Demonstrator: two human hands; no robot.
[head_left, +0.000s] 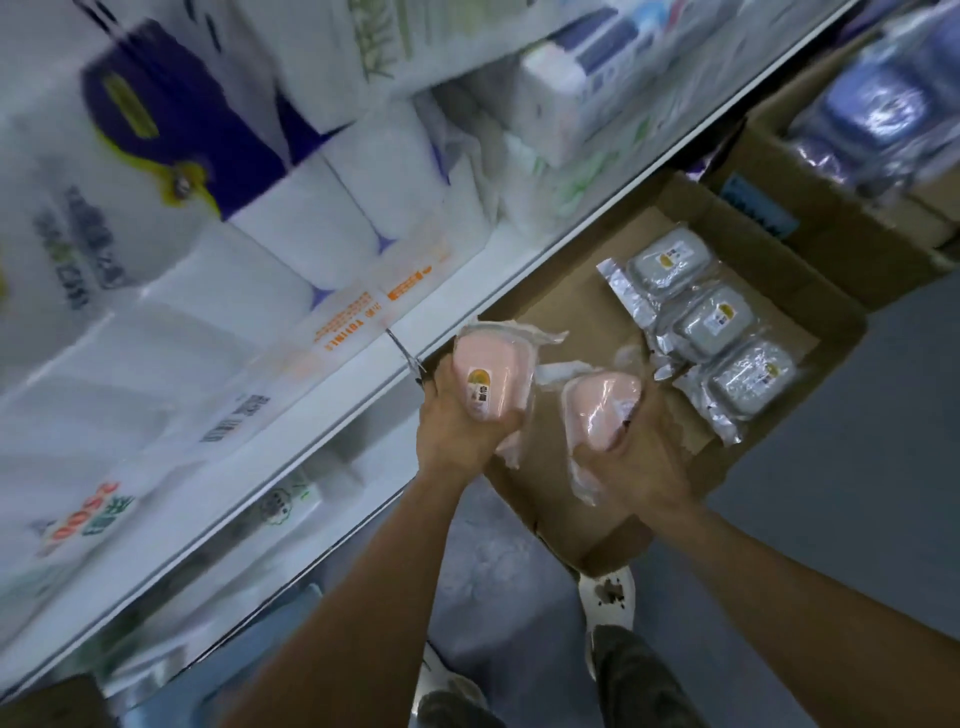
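Both clamped, apart: left hand (457, 431) on labelled pack (491, 382), upright; right hand (636, 465) on other pack (605, 410), tilted rightward.

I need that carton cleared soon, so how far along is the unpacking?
Much of the cardboard box is bare inside. In hand: the left hand grips a labelled pink pack, the right hand a second pink pack. Left: three grey packs lie in the box, and neither pink one is shelved.

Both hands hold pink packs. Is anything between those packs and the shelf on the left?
Nothing visible does. The left hand grips the labelled pink pack close to the shelf edge; the right hand grips the second pink pack over the cardboard box. The shelf itself is crowded with tissue packs.
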